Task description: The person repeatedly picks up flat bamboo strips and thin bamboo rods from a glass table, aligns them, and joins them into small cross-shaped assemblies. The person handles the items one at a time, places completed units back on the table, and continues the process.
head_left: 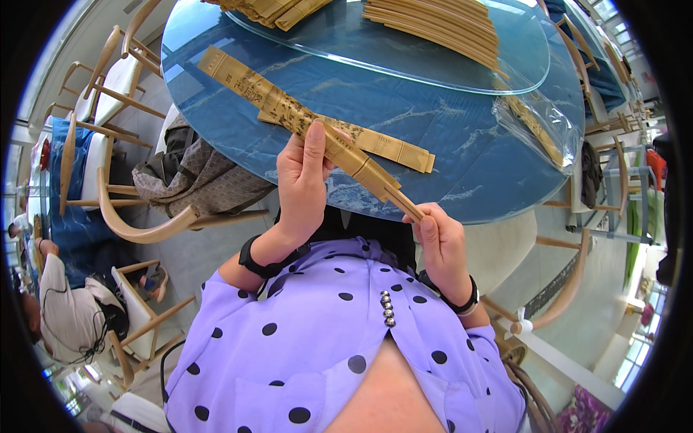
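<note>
A long gold paper chopstick sleeve (267, 97) with dark printed patterns slants from upper left to lower right over the near edge of the table. My left hand (307, 177) is closed around its middle, thumb on top. At the lower right end, a narrow light-brown stick-like piece (406, 205) comes out of the sleeve. My right hand (440, 242) pinches the tip of that piece between thumb and fingers; I cannot tell whether it is one chopstick or a pair. Behind, other gold sleeves (393, 146) lie on the blue table, partly hidden by my left hand and the held sleeve.
The round blue marble-patterned table (462, 187) carries a glass turntable (433, 81). On it lie a stack of gold sleeves (440, 32) and another pile (278, 9). A clear plastic bag (538, 126) lies at right. A wooden chair (144, 225) with a draped jacket (206, 173) stands left. A person (68, 310) sits further left.
</note>
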A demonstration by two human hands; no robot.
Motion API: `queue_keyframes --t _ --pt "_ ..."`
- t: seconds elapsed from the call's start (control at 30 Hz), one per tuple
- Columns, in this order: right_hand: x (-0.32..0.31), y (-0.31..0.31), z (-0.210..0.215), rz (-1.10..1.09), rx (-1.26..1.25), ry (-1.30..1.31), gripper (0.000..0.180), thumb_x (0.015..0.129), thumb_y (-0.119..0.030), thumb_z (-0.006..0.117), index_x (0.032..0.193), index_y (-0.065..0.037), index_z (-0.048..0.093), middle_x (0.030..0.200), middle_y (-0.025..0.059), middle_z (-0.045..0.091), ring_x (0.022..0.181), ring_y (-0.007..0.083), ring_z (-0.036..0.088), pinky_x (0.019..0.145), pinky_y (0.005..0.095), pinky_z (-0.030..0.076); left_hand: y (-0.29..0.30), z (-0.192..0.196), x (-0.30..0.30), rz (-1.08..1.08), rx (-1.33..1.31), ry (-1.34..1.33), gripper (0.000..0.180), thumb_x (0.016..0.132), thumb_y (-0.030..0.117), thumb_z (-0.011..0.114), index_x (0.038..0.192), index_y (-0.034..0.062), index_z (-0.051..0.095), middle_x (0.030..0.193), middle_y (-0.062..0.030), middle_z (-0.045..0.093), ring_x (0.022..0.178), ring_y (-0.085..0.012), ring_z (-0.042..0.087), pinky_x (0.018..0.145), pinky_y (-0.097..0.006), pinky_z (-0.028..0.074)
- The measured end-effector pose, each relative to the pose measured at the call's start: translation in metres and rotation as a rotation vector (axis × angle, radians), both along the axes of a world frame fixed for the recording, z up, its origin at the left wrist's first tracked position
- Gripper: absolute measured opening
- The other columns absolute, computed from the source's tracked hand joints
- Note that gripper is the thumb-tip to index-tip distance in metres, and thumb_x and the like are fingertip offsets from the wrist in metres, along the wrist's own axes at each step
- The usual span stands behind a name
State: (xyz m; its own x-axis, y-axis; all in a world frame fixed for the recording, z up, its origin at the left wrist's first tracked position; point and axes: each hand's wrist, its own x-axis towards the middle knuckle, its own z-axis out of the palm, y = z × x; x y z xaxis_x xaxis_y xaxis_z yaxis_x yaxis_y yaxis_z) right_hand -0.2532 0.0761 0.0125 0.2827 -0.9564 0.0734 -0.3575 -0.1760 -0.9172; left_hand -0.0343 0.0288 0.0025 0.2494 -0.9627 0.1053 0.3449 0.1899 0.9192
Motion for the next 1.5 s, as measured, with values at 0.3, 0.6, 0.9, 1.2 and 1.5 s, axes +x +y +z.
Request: queue_keyframes --t 0.3,0.6,0.9,1.2,1.5 --pt "-0.006 -0.009 -0.002 0.229 -0.466 0.296 0.034 0.09 -0.036 0.075 0.095 -0.004 0.063 0.074 0.0073 0.057 0.062 0.0238 0.06 0.054 0.0347 0.046 -0.01 0.003 0.017 0.042 0.04 -0.001 0.037 0.109 0.033 0.053 0.094 0.0023 0.069 0.062 0.0096 0.039 0.054 -0.0004 0.025 0.05 -0.022 0.018" --pt "-0.006 -0.015 0.003 0.216 -0.768 0.351 0.042 0.075 -0.027 0.086 0.104 -0.004 0.067 0.085 0.0068 0.066 0.068 0.0218 0.065 0.056 0.0311 0.049 -0.01 0.007 0.019 0.017 0.146 -0.064 0.038 0.109 0.033 0.055 0.092 0.0018 0.068 0.062 0.0098 0.04 0.054 0.0001 0.026 0.049 -0.022 0.018" --pt "-0.003 -0.009 -0.002 0.269 -0.904 0.129 0.038 0.072 -0.012 0.089 0.105 0.001 0.074 0.095 0.0109 0.072 0.075 0.0229 0.073 0.062 0.0299 0.059 -0.004 0.01 0.014 -0.05 0.129 -0.07 0.041 0.108 0.036 0.055 0.092 0.0007 0.068 0.064 0.0082 0.045 0.055 0.0003 0.028 0.051 -0.021 0.022" --pt "-0.003 -0.011 -0.003 0.235 -0.906 0.157 0.039 0.072 -0.011 0.09 0.105 0.0 0.074 0.096 0.0111 0.073 0.076 0.0215 0.074 0.061 0.0286 0.058 0.0 0.008 0.005 -0.092 0.109 -0.071 0.041 0.109 0.035 0.054 0.093 0.0 0.068 0.063 0.0079 0.044 0.053 0.0 0.029 0.049 -0.02 0.022" --pt "0.007 -0.005 -0.008 0.038 -0.36 0.05 0.017 0.089 -0.012 0.078 0.095 0.001 0.068 0.074 0.0085 0.065 0.057 0.0177 0.06 0.05 0.0273 0.045 -0.002 0.003 0.011 -0.03 0.093 -0.09 0.041 0.11 0.035 0.052 0.096 -0.0003 0.068 0.064 0.0082 0.045 0.053 0.0006 0.026 0.048 -0.021 0.019"
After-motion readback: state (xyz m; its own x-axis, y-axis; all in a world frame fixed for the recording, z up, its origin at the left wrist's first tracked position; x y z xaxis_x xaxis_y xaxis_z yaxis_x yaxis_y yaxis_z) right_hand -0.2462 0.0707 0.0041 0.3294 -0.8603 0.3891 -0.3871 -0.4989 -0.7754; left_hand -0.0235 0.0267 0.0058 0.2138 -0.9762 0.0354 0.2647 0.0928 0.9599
